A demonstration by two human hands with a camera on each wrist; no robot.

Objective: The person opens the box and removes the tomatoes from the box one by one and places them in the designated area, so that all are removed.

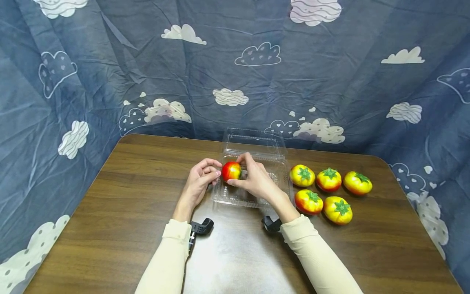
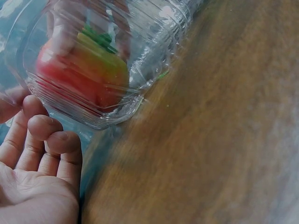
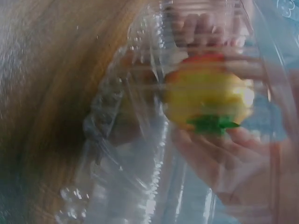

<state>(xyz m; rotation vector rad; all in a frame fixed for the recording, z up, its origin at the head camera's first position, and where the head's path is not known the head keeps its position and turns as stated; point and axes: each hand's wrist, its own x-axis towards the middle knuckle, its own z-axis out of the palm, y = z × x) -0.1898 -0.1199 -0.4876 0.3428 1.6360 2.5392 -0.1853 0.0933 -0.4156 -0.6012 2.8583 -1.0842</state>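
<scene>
A red and yellow toy persimmon [image 1: 231,171] with a green leafy cap is in the left part of a clear plastic clamshell box [image 1: 235,200], whose lid stands open at the back. My right hand [image 1: 257,179] reaches into the box and grips this persimmon between thumb and fingers. At the box's left rim, my left hand [image 1: 200,181] pinches the plastic edge with thumb and forefinger, its other fingers loosely curled. Through the clear wall, the left wrist view shows the persimmon [image 2: 84,74] tilted, its cap facing the right hand's fingers.
Right of the box, several more persimmons [image 1: 329,179] lie in two rows on the brown wooden table [image 1: 121,212], caps up. Behind the table hangs a blue cloth [image 1: 205,65] with a cloud print. Black camera mounts sit at both wrists.
</scene>
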